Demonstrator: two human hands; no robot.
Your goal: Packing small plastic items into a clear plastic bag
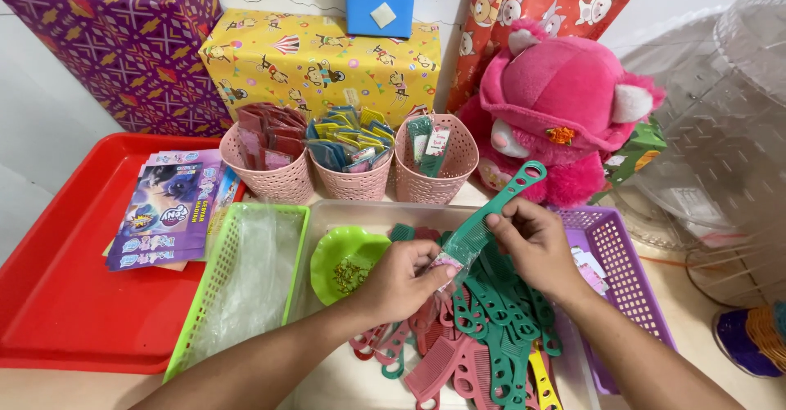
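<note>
My right hand (536,246) holds a green plastic comb (499,205) by its toothed part, with the looped handle pointing up and to the right. My left hand (401,279) pinches a small clear packet with a pink card (449,261) against the comb's lower end. Both hands hover over a clear tray (360,214) piled with several green, pink and yellow combs (483,328). A green leaf-shaped dish (348,254) with small gold pins sits just left of my left hand.
A green basket (246,287) of clear plastic bags and a red tray (65,295) with printed packs lie to the left. A purple basket (622,271) stands to the right. Three pink cups (352,173) of small packets, wrapped gift boxes and a pink plush toy (565,115) stand behind.
</note>
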